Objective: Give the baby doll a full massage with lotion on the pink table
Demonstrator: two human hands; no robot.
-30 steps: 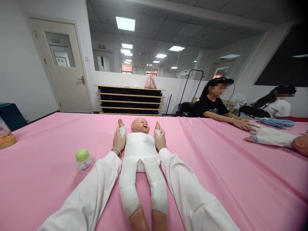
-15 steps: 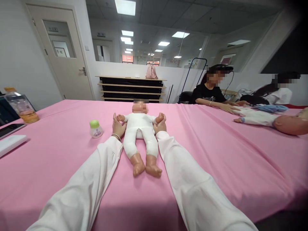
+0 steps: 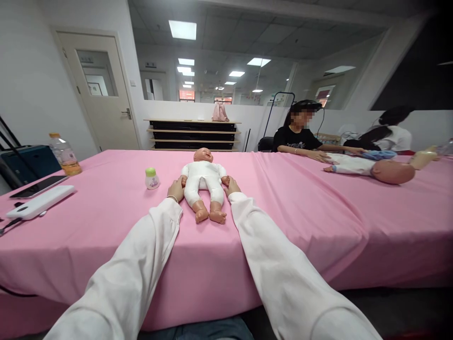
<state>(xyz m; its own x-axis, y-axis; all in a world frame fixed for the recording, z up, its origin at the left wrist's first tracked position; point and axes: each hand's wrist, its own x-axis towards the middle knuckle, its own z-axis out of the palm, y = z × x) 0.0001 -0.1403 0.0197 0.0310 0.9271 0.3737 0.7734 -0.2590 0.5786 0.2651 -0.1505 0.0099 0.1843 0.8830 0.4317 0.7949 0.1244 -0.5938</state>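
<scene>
A baby doll (image 3: pixel 204 174) with a white cloth body lies on its back on the pink-covered table (image 3: pixel 212 264). Its head points away from me and its bare feet point toward me. My left hand (image 3: pixel 176 190) is closed around the doll's hand at the left of its body. On the other side, my right hand (image 3: pixel 232 187) is closed on the doll's other hand. Both doll arms are down beside its hips. My fingertips are partly hidden. A small jar (image 3: pixel 152 179) with a green lid stands left of my left hand.
At the left are a drink bottle (image 3: pixel 66 156), a phone (image 3: pixel 38 187) and a white power bank (image 3: pixel 42 202) with a cable. To the right, a person in black (image 3: pixel 299 137) handles another doll (image 3: pixel 375 167). Shelves (image 3: pixel 194 134) stand behind the table.
The doll's arms have come down from out beside its chest to beside its hips, with my hands on them. My view has shifted back, showing the table's front edge.
</scene>
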